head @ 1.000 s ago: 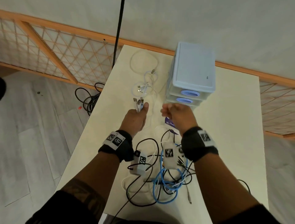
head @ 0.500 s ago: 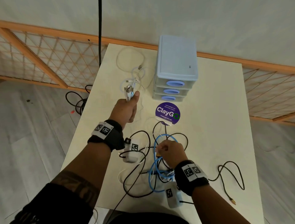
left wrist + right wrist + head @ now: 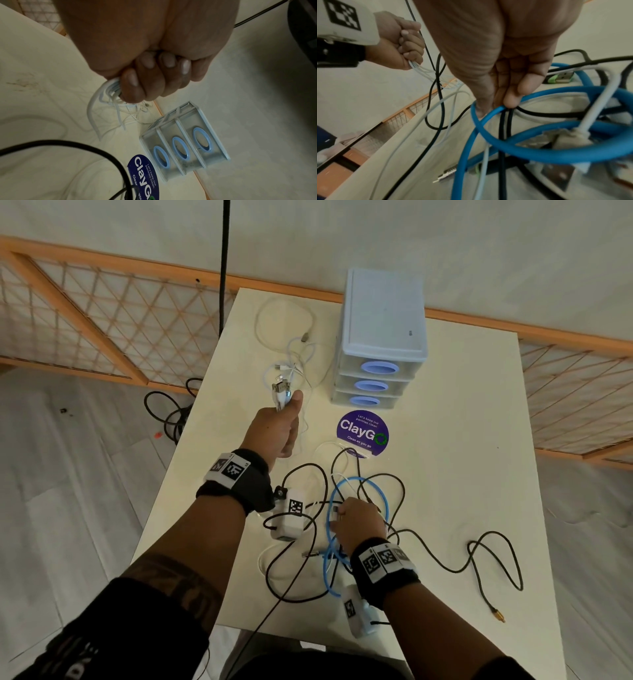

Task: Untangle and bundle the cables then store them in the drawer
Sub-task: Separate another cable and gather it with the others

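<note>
My left hand (image 3: pixel 281 428) is raised over the left half of the table (image 3: pixel 462 460) and grips a bundle of white cables (image 3: pixel 281 393) in a fist, their USB plugs sticking up past the thumb. In the left wrist view the curled fingers (image 3: pixel 154 75) close round those white cables (image 3: pixel 109 89), which trail down to the table. My right hand (image 3: pixel 358 525) is down in the tangle of blue cable (image 3: pixel 359 482), black and white cables near the front. Thumb and fingertips (image 3: pixel 510 102) pinch where the blue cable (image 3: pixel 488 117) crosses two black strands; which strand they hold is unclear.
A three-drawer plastic unit (image 3: pixel 380 337), all drawers shut, stands at the back centre. A purple ClayGo sticker (image 3: pixel 362 433) lies before it. More loose white cable (image 3: pixel 284 316) lies at the back left. A black cable (image 3: pixel 479 556) with a gold plug snakes across the right front.
My right hand has dropped from in front of the drawers to the tangle near the front edge and taken hold there. The left hand keeps its grip on the white bundle.
</note>
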Demonstrator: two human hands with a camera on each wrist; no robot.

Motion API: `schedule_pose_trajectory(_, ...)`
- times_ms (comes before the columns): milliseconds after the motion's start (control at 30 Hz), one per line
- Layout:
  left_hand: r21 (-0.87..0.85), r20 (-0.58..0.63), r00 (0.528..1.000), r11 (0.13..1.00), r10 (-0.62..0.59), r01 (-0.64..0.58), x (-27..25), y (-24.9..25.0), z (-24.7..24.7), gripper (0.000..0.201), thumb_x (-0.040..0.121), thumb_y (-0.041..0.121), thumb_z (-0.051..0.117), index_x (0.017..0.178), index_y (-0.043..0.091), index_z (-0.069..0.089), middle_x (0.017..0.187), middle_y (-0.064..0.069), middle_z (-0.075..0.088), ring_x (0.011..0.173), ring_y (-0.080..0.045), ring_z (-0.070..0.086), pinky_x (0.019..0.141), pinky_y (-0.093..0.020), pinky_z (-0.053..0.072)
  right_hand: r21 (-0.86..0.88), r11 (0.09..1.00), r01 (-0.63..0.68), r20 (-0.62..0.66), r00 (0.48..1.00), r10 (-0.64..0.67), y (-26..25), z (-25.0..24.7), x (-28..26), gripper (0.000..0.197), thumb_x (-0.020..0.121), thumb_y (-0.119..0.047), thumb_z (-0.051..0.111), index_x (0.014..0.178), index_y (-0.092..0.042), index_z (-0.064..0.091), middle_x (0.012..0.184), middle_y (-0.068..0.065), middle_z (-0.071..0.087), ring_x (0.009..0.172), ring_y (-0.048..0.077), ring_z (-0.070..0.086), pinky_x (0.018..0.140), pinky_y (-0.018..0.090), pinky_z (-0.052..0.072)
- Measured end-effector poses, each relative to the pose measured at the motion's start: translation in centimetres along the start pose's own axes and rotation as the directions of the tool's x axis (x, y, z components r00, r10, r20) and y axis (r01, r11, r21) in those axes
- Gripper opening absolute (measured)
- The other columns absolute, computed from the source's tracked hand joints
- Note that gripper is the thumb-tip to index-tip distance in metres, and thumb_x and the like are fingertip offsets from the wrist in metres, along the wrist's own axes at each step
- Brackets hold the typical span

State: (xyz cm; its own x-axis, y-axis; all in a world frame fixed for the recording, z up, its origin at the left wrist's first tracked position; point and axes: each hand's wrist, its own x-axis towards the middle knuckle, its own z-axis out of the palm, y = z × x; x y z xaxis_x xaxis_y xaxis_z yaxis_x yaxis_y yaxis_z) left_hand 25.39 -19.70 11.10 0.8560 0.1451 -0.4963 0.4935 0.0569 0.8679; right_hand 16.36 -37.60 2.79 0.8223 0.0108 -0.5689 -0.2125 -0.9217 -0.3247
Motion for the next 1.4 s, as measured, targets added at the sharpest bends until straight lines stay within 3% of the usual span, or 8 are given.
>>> schedule_pose_trajectory(233,-0.01,0.01,1.0,1.0,-0.003,0.004,-0.5,0.0,-0.1,0.062,0.103,0.049,0.056,0.052,0.024,0.03,0.048,0.006,0.026,0.043,-0.013,0.019,0.049,-0.025,0.019,-0.033,0.999,-0.021,0.017,1.0,0.022,-0.5,0.0,0.4,0.02,0.1,-0.023,0.05,0.106,-0.009,0.062,0.098,0.004,0.064,0.085,0.017,0.061,0.072,0.026,0.052)
schedule_pose_trajectory(333,-0.013,0.021,1.0,1.0,-0.005,0.005,-0.7,0.3,0.0,0.061,0.104,0.049,0.055,0.054,0.024,0.03,0.049,0.006,0.026,0.044,-0.013,0.018,0.049,-0.026,0.017,0.155,0.987,-0.032,-0.088,0.995,0.046,-0.3,-1.8,0.0,0.018,0.1,-0.023,0.047,0.107,-0.01,0.059,0.101,0.007,0.07,0.09,0.022,0.066,0.081,0.034,0.057)
schedule_pose_trajectory(567,-0.009,0.053,0.999,1.0,0.004,-0.004,-0.9,0.8,1.0,0.059,0.104,0.051,0.055,0.058,0.023,0.029,0.05,0.007,0.026,0.047,-0.014,0.018,0.05,-0.026,0.018,0.696,0.643,0.321,-0.386,0.922,-0.043,-4.8,-10.3,-2.8,0.02,0.108,-0.03,0.037,0.111,-0.018,0.052,0.072,-0.002,0.059,0.051,0.015,0.057,0.056,0.042,0.057)
schedule_pose_trajectory(767,-0.09,0.114,0.993,0.996,0.034,-0.024,-1.0,1.1,1.4,0.055,0.103,0.051,0.056,0.06,0.023,0.034,0.057,0.003,0.023,0.052,-0.015,0.016,0.051,-0.029,0.015,0.663,0.585,0.468,-0.335,0.883,-0.328,-7.5,-13.8,-2.0,0.034,0.102,-0.001,0.041,0.121,-0.018,0.062,0.087,-0.007,0.067,0.072,0.011,0.061,0.069,0.025,0.049)
schedule_pose_trajectory(900,-0.128,0.216,0.976,0.992,0.034,-0.007,-1.5,1.0,1.5,0.052,0.102,0.053,0.055,0.066,0.016,0.052,0.051,0.009,0.041,0.046,-0.009,0.026,0.05,-0.025,0.02,0.791,0.5,0.352,-0.291,0.936,-0.2,-8.0,-11.8,-1.6,0.014,0.1,0.002,0.047,0.105,-0.007,0.057,0.092,0.014,0.076,0.08,0.023,0.076,0.072,0.034,0.06)
schedule_pose_trajectory(1100,-0.079,0.319,0.942,0.993,0.107,-0.087,-1.8,-0.4,1.3,0.057,0.088,0.071,0.06,0.062,0.021,0.06,0.055,0.004,0.033,0.05,-0.013,0.028,0.056,-0.03,0.024,0.763,0.555,0.333,-0.33,0.938,-0.11,-7.8,-10.8,-1.0,0.01,0.098,-0.008,0.057,0.089,-0.006,0.056,0.078,0.012,0.074,0.061,0.021,0.075,0.052,0.026,0.057)
schedule_pose_trajectory(1300,-0.013,0.223,0.964,0.989,0.147,-0.148,-1.5,0.0,1.9,0.044,0.105,0.028,0.059,0.063,0.014,0.061,0.051,-0.006,0.042,0.044,-0.016,0.038,0.052,-0.031,0.025,0.762,0.556,0.333,-0.326,0.938,-0.115,-8.0,-10.5,-0.7,0.006,0.096,-0.007,0.06,0.091,-0.007,0.056,0.077,0.015,0.074,0.057,0.021,0.074,0.054,0.027,0.057)
schedule_pose_trajectory(1400,-0.006,0.124,0.985,0.993,0.121,-0.121,-0.7,-0.3,1.7,0.042,0.104,0.038,0.057,0.075,0.008,0.058,0.049,-0.001,0.046,0.043,-0.017,0.04,0.052,-0.029,0.031,0.752,0.565,0.339,-0.31,0.939,-0.15,-7.9,-9.8,-0.7,0.016,0.094,-0.01,0.067,0.092,-0.018,0.053,0.088,0.006,0.07,0.061,0.02,0.073,0.06,0.03,0.06)
